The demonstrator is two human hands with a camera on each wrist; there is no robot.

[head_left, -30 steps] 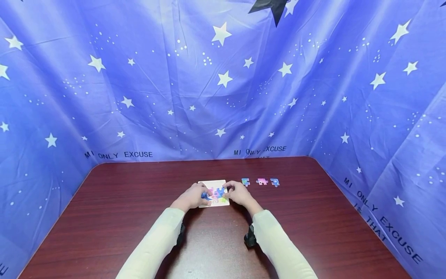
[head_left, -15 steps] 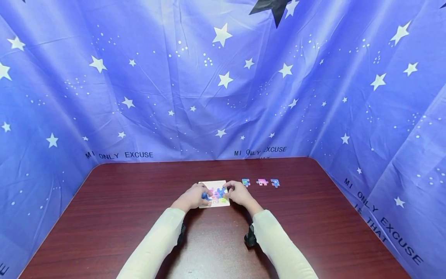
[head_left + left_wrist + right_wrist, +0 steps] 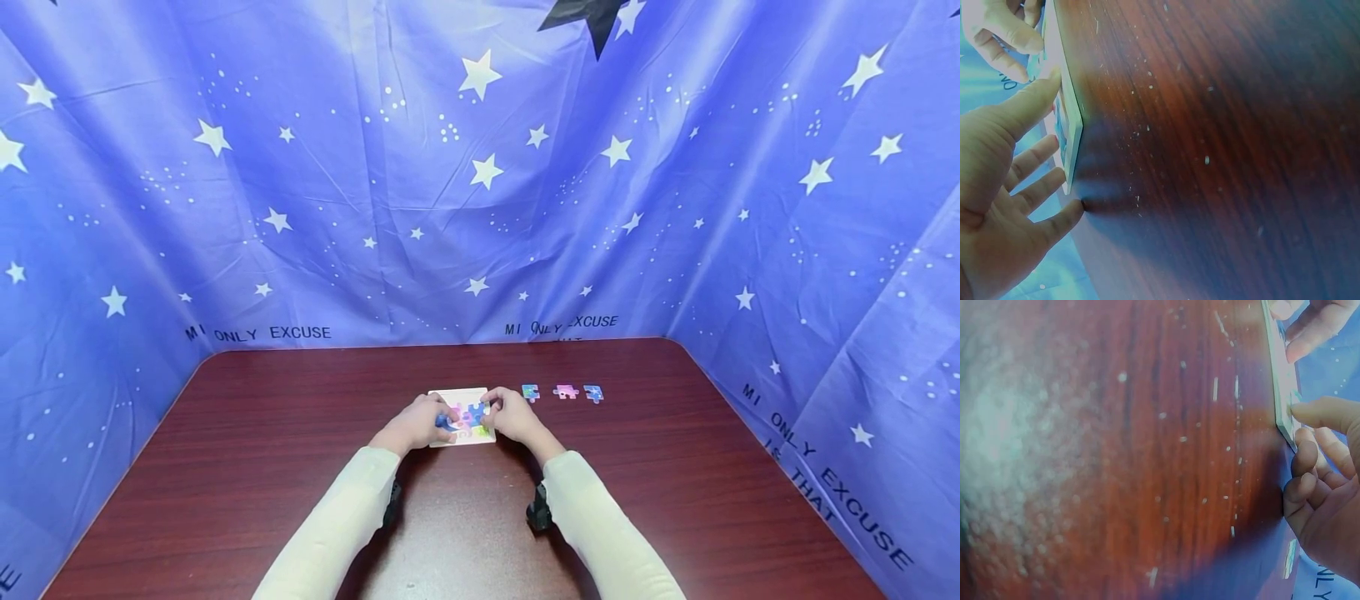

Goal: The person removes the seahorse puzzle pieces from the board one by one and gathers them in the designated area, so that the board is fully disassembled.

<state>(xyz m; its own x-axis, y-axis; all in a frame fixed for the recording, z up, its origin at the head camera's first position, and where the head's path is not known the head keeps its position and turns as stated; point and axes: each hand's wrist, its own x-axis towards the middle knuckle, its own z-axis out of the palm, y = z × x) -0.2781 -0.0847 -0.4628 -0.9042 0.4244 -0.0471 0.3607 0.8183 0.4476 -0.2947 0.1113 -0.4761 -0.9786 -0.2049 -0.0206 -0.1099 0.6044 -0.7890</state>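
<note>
A pale square puzzle board [image 3: 457, 394] lies on the table in front of the person, with pink and blue jigsaw pieces in its middle. My left hand [image 3: 414, 422] is at the board's left side. In the left wrist view its thumb lies over the board [image 3: 1075, 134], and the other fingers stretch spread along the edge. At the right side, my right hand [image 3: 517, 416] pinches a blue puzzle piece [image 3: 476, 413] with thumb and forefinger. The right wrist view shows its other fingers curled beside the board's corner, and the fingers partly hide the piece.
Three loose puzzle pieces lie in a row behind the right hand: a blue-green one [image 3: 532, 392], a pink one [image 3: 566, 392] and a blue one [image 3: 594, 392]. The dark red wooden table [image 3: 262, 467] meets a blue star-printed curtain [image 3: 420, 275] at its back and sides.
</note>
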